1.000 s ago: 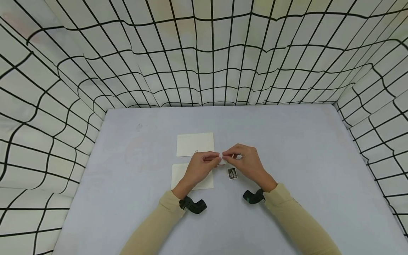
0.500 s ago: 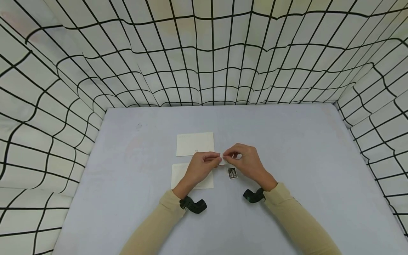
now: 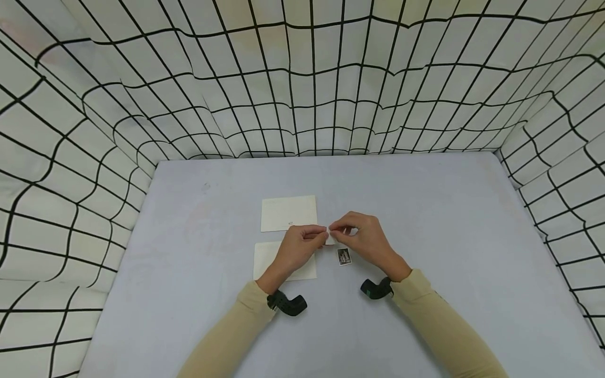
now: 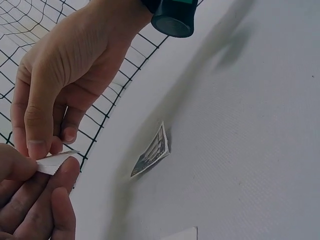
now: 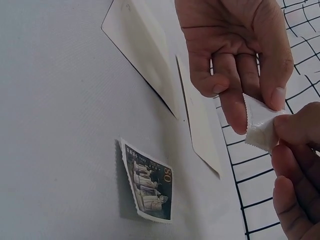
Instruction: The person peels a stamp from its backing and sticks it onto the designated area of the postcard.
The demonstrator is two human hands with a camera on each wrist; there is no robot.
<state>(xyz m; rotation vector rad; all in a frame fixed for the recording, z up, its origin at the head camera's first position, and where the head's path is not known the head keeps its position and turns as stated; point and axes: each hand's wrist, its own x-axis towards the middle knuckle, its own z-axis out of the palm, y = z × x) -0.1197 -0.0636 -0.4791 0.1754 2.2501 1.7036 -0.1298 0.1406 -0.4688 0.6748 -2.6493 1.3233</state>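
Observation:
Between both hands is a small stamp [image 5: 259, 122], its plain white back and toothed edge showing in the right wrist view. My left hand [image 3: 299, 245] pinches it with thumb and fingertips from the left. From the right, my right hand [image 3: 366, 240] pinches the same stamp with thumb and forefinger. In the left wrist view, the stamp [image 4: 52, 162] looks creased or partly folded over; its printed face is hidden. A second stamp [image 3: 344, 256], dark with a white border, lies face up on the table just below the hands. Its printed "80" and figures [image 5: 147, 185] show in the right wrist view.
Two cream envelopes or cards lie left of centre on the white table [image 3: 425, 210]: an upper one [image 3: 288, 210] and a lower one [image 3: 267, 257] partly under my left hand. Black-gridded white walls [image 3: 312, 79] surround the table's back and sides.
Both hands stay almost in place, with slight fingertip shifts at the held stamp. The other stamp and the cream pieces have not moved.

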